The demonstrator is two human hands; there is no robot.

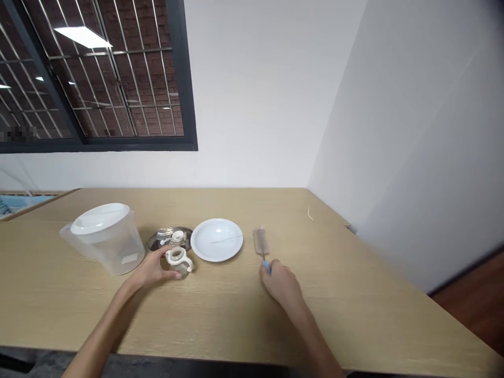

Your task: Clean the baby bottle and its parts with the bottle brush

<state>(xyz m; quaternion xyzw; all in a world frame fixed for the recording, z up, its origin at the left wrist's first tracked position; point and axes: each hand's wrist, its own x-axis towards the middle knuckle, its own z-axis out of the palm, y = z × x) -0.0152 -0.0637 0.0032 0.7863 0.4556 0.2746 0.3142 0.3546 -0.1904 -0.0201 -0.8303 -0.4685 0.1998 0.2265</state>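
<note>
My left hand (155, 269) is closed around a small clear glass jar (181, 269) with a white collar and a hooked white handle; its top is uncovered. Just behind it, a round metal tray (151, 243) bears another small jar with a white ring (178, 237) and some clear pieces. My right hand (281, 283) grips the blue handle of a bottle brush (261, 242), whose pale, blurred head points away from me above the table. Between the hands and farther back sits a white plate (217, 252) with a thin line across it, too fine to make out.
A translucent pitcher (118, 249) with a white lid stands on the left of the wooden table (205, 320). A thin white strip (310, 213) lies at the back right. Beyond the table are a white wall (260, 105) and a barred window (129, 68).
</note>
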